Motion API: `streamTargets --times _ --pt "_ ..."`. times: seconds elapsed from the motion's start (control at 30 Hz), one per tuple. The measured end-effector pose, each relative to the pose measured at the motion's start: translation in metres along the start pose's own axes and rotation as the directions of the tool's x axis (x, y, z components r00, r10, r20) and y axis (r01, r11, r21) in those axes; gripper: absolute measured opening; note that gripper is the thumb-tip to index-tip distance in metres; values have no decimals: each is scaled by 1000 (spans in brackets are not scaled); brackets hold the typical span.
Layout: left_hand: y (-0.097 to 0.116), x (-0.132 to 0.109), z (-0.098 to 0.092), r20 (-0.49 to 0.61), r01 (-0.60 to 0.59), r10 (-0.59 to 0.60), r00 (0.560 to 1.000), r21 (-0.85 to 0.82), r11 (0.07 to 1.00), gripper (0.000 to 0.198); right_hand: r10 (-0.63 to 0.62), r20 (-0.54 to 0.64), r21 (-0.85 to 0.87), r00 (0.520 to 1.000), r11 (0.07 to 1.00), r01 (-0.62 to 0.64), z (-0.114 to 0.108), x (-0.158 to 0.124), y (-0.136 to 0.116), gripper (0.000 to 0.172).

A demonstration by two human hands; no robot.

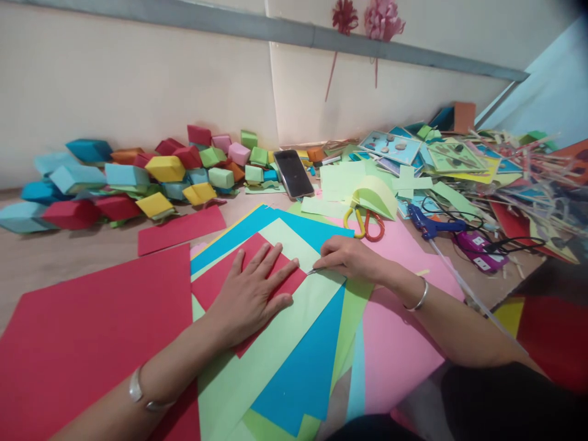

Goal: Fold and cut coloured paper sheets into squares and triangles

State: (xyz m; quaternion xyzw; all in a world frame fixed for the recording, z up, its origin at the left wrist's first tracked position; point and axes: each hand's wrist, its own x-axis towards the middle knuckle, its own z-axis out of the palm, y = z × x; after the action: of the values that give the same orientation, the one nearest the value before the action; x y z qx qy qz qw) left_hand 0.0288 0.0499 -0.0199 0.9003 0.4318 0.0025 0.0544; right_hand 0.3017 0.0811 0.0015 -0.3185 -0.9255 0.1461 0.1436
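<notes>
My left hand (252, 294) lies flat with fingers spread on a red paper rectangle (294, 283), pressing it down. Under that is a larger pale green sheet (271, 373), with blue sheets (303, 367) and more coloured paper beneath. My right hand (344, 257) pinches a thin, pencil-like pointed tool (313, 271); its tip meets the right corner of the red rectangle on the green sheet. Most of the tool is hidden by my fingers, so its exact kind is unclear. Scissors (361, 224) with yellow and orange handles lie just beyond my right hand.
Large red sheets (92, 343) lie at left, pink paper (399, 343) at right. Folded paper boxes (165, 168) and a phone (294, 173) are along the wall. Right of the scissors are a blue glue gun (432, 225), a purple power strip (480, 250) with cables, and piled craft scraps.
</notes>
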Motion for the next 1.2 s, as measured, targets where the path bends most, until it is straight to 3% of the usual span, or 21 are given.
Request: streamTargets --times 0.23,0.33,0.47,0.7,0.87,1.0,1.1,1.2 --pt "0 0 4 -41 -21 21 999 20 1000 56 -26 10 54 1000 998 26 4 -4 4 24" --pt "-1 -1 6 -70 -28 30 997 22 999 55 65 79 123 995 990 -75 -4 -2 -2 15" --pt "-2 -1 8 -72 -31 32 997 13 999 56 177 165 105 970 975 -196 -13 1 -10 24" --pt "-3 -2 8 -76 -33 34 997 11 999 57 -41 172 -39 984 998 48 -3 -2 -21 22" --pt "2 -1 8 -50 -2 1 999 -23 1000 61 -55 168 -92 984 993 71 13 0 -41 21" --pt "6 2 -2 -106 66 -73 992 -65 996 60 -43 153 -74 987 996 55 16 0 -47 22" --pt "-5 -1 -18 -91 -44 35 995 -103 994 56 -36 149 -69 988 996 47 13 -1 -46 23" --pt "-26 -7 -34 77 -183 197 977 -160 970 73 -40 150 -81 988 995 53 11 -1 -45 23"
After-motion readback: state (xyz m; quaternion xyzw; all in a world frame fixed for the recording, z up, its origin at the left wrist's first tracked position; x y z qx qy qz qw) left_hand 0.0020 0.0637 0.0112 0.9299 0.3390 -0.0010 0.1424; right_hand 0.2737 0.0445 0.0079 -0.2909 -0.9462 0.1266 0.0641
